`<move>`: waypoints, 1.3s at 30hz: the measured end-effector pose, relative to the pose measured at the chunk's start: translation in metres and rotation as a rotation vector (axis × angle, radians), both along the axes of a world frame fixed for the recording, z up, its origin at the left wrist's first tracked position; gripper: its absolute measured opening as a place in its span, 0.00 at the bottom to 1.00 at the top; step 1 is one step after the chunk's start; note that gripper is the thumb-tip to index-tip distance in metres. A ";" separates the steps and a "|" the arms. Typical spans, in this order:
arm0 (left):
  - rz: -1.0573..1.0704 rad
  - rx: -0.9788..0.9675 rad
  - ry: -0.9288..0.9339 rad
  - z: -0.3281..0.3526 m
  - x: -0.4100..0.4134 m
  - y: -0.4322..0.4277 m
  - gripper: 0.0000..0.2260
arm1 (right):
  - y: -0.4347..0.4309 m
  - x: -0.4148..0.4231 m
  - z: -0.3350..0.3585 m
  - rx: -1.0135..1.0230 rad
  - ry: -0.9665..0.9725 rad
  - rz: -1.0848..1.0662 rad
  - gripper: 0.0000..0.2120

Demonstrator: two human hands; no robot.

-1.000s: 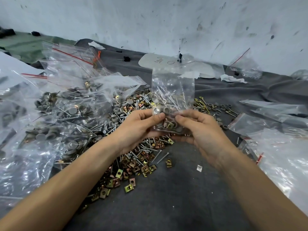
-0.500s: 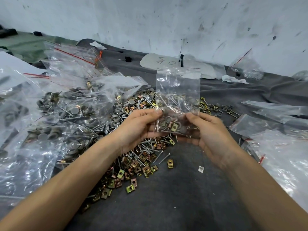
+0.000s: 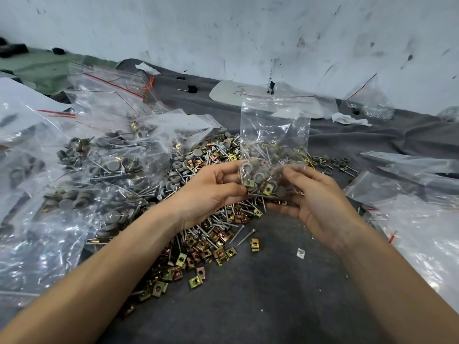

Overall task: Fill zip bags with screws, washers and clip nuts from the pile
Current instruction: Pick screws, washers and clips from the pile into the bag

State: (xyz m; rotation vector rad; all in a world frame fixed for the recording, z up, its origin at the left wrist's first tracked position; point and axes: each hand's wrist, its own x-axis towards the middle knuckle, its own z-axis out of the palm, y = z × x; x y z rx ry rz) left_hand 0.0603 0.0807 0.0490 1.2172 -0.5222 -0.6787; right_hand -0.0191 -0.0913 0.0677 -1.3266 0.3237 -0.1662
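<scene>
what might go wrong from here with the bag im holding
1. The left hand and right hand both grip the zip bag at its loaded bottom. If squeezed, the screws inside may pierce the thin plastic.
2. I cannot tell whether the top is sealed. If it is not, tipping the bag could spill parts back onto the pile.

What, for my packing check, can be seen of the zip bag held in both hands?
The zip bag is clear crinkled plastic with a red line along its top. It stands upright above the pile. Its bottom holds grey washers, screws and yellow clip nuts. The left hand pinches its lower left edge, the right hand holds its lower right. Its seal state is unclear.
</scene>
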 end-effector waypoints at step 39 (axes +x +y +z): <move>0.002 0.060 -0.188 -0.001 -0.003 0.000 0.19 | 0.001 -0.003 0.003 -0.196 0.016 0.347 0.15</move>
